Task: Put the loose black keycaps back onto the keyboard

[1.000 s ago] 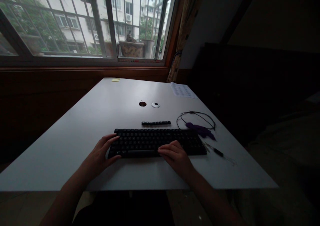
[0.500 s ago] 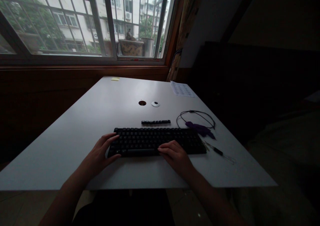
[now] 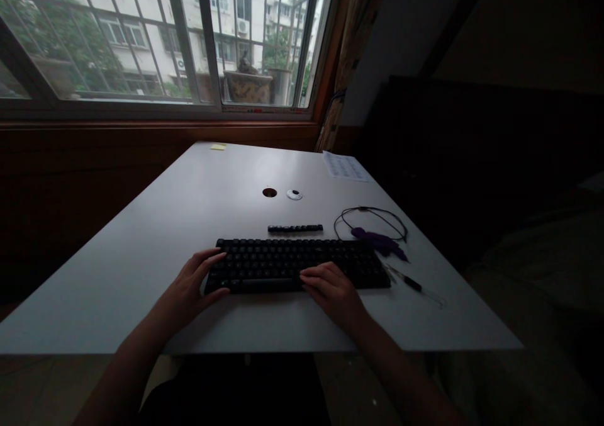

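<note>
A black keyboard lies flat across the front half of the white table. My left hand holds its left end, thumb at the front edge and fingers along the side and top. Over the keys just right of the space bar, my right hand has its fingertips pinched together. Whatever may be between those fingertips is too small and dark to make out. Behind the keyboard sits a short row of black keycaps.
Right of the keyboard are a purple cloth-like item, a looped black cable and a wire keycap puller with a black handle. Farther back are a round table hole, its white cover, a printed sheet and yellow notes.
The fingertips of my right hand have shifted very slightly away from me over the keys. My left hand and the keyboard stay in place; the view moves a little.
</note>
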Tool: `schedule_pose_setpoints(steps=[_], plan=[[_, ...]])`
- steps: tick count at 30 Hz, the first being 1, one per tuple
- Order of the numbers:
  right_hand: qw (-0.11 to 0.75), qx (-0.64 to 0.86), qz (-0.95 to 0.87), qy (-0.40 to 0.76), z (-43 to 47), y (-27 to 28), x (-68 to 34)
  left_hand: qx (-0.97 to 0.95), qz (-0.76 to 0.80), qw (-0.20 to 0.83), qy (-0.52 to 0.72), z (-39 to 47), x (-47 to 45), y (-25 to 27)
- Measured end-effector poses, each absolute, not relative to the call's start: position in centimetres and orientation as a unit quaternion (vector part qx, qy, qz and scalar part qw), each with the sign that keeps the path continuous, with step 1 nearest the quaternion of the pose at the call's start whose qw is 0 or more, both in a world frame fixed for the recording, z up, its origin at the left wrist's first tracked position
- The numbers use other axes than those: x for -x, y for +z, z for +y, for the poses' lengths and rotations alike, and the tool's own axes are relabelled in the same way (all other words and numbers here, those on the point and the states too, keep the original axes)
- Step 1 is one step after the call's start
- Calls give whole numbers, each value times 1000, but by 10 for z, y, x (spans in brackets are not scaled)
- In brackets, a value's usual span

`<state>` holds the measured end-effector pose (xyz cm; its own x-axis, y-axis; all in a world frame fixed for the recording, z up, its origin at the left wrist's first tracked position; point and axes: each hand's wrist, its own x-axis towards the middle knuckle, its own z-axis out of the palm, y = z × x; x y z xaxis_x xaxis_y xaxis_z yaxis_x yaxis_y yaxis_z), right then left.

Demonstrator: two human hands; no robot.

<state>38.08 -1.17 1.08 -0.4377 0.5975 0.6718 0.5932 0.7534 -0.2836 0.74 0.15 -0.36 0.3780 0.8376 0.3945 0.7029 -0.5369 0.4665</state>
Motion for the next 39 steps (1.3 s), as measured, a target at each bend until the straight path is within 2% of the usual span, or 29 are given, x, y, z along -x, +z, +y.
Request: schedule_pose_setpoints(steps=[39], plan=[[385, 337, -859, 0, -13, 11, -378, -824, 468, 106, 301, 1, -7, -4]])
